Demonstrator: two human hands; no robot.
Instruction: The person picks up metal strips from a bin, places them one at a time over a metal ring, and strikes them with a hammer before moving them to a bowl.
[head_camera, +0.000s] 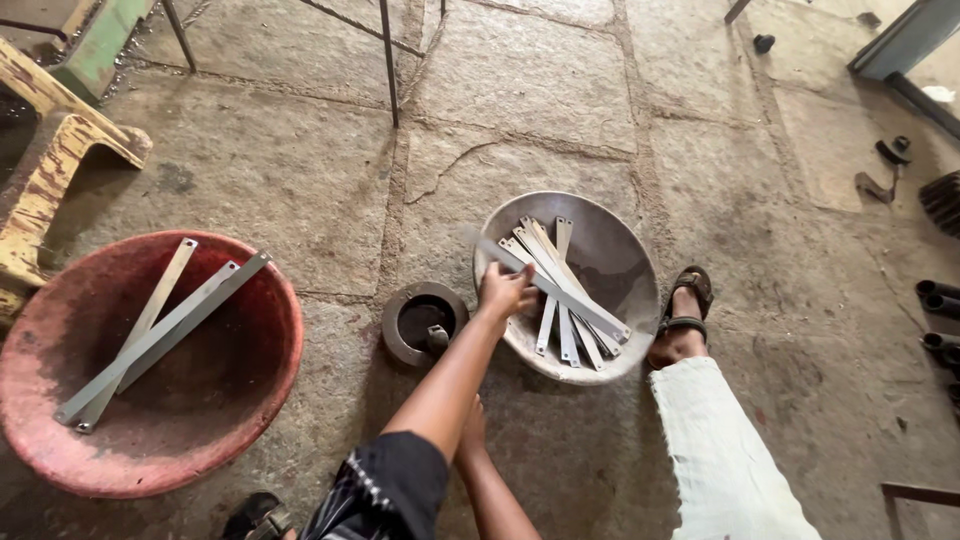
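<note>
While our left hand (505, 292) closes on a flat metal strip (550, 287) above the grey pan (625, 255) of strips, our right hand (472, 425) sits below it, its grip hidden; a red basin (255, 400) lies far left.

Black patterned sleeve (385, 485), pale trousers (725, 460), brown sandal (690, 300).

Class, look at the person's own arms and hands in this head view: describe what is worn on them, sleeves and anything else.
Both forearms are bare. One hand shows no glove, ring or watch; the other hand is mostly hidden behind that arm. At the upper arm sits a short dark sleeve with a thin pale patterned stripe. No bracelet is visible.
</note>
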